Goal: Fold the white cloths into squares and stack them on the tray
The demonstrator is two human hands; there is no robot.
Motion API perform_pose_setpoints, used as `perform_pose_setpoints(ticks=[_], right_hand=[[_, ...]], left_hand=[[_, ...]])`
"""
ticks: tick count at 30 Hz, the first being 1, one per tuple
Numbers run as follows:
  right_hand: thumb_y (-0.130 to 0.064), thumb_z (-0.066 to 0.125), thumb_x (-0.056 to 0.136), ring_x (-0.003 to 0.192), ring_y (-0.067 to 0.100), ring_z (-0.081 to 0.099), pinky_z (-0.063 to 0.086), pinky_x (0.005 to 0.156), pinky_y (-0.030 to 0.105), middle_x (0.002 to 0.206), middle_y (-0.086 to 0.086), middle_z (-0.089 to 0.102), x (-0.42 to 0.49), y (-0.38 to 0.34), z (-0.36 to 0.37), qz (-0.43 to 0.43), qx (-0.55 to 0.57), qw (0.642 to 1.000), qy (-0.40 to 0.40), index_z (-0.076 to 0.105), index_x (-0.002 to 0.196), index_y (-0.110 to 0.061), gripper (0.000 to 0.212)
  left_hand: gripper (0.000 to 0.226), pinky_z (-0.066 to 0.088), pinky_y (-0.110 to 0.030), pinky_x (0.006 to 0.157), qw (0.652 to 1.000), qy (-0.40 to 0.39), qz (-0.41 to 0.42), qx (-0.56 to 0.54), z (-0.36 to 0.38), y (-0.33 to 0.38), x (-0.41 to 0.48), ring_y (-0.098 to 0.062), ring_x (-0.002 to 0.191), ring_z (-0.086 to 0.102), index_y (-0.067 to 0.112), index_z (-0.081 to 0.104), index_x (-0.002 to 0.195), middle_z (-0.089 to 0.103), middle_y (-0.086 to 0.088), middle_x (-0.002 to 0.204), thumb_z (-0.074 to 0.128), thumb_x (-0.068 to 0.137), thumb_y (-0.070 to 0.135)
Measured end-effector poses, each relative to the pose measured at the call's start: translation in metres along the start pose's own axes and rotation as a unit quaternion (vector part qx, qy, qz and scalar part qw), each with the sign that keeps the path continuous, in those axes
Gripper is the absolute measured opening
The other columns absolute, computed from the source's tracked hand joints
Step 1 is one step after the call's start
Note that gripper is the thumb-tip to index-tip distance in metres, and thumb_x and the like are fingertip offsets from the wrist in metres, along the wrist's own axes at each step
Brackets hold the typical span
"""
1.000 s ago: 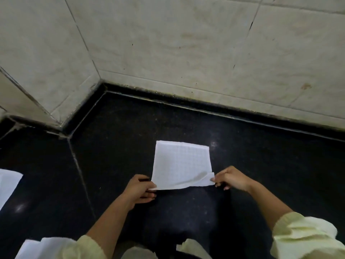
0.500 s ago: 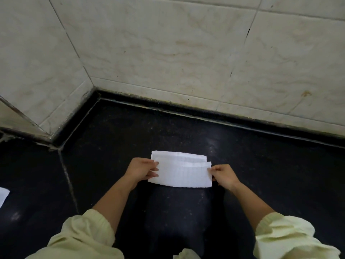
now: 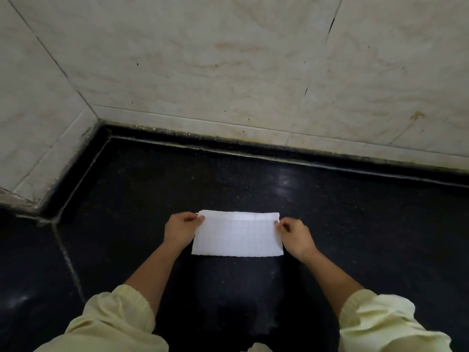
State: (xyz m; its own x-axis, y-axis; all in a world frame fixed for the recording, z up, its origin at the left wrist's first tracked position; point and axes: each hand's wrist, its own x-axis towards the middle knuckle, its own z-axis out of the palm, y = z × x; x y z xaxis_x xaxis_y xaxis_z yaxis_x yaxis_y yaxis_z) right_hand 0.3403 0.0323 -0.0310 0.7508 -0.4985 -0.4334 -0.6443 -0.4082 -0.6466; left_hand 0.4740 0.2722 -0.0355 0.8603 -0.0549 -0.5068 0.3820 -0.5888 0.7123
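pinched the far corners of the white cloth (image 3: pixel 237 236) in the curled fingers (image 3: pixel 197 219) of left hand (image 3: pixel 179 228) and right hand (image 3: pixel 294 236), forearms stretched forward; held it folded flat on the dark surface (image 3: pixel 355 224).

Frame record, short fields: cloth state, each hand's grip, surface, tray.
cloth: white cloth, wide rectangle, not yet square, flat on the surface
left hand: pinches far left corner
right hand: pinches far right corner
surface: black stone surface, tiled wall behind
tray: not in view
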Motion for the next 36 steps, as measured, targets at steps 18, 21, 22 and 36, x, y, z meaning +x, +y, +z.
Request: perform_pose_setpoints(ticks=[18, 21, 22, 36], right_hand=[[-0.044, 0.047, 0.097, 0.081, 0.019, 0.059, 0.043, 0.063, 0.032, 0.087, 0.0, 0.059, -0.005, -0.005, 0.011, 0.021, -0.082, 0.995, 0.047, 0.049, 0.098, -0.016, 0.028], [-0.041, 0.052, 0.095, 0.075, 0.019, 0.061, 0.048, 0.063, 0.034, 0.081, 0.002, 0.063, -0.014, 0.004, 0.001, 0.035, -0.037, 0.997, 0.058, 0.054, 0.092, -0.014, 0.028], [-0.04, 0.054, 0.095, 0.072, 0.019, 0.063, 0.05, 0.064, 0.034, 0.078, 0.004, 0.065, -0.019, 0.008, -0.001, 0.042, -0.015, 0.998, 0.053, 0.056, 0.089, -0.012, 0.029], [-0.026, 0.069, 0.089, 0.061, 0.03, 0.072, 0.055, 0.048, 0.027, 0.084, 0.019, 0.072, -0.051, 0.008, 0.006, 0.149, 0.279, 0.948, -0.045, 0.061, 0.089, -0.003, 0.024]], left_hand=[[0.035, 0.041, -0.03, 0.074, 0.993, 0.081, -0.005, 0.084, 0.009, -0.002, -0.015, -0.025, 0.101, 0.06, 0.008, 0.058, 0.114, 0.063, -0.01, 0.112, 0.062, 0.091, 0.033], [0.034, 0.041, -0.029, 0.068, 0.991, 0.08, 0.017, 0.105, 0.003, -0.015, -0.024, -0.022, 0.09, 0.059, 0.01, 0.055, 0.106, 0.062, -0.01, 0.106, 0.062, 0.089, 0.039], [0.033, 0.041, -0.028, 0.065, 0.991, 0.074, 0.021, 0.113, 0.0, -0.021, -0.029, -0.02, 0.086, 0.058, 0.011, 0.055, 0.102, 0.062, -0.009, 0.102, 0.061, 0.09, 0.041], [0.022, 0.056, -0.029, 0.054, 0.994, 0.017, -0.061, -0.087, 0.006, -0.039, -0.067, -0.022, 0.058, 0.069, 0.005, 0.06, 0.099, 0.071, -0.009, 0.08, 0.064, 0.091, 0.025]])
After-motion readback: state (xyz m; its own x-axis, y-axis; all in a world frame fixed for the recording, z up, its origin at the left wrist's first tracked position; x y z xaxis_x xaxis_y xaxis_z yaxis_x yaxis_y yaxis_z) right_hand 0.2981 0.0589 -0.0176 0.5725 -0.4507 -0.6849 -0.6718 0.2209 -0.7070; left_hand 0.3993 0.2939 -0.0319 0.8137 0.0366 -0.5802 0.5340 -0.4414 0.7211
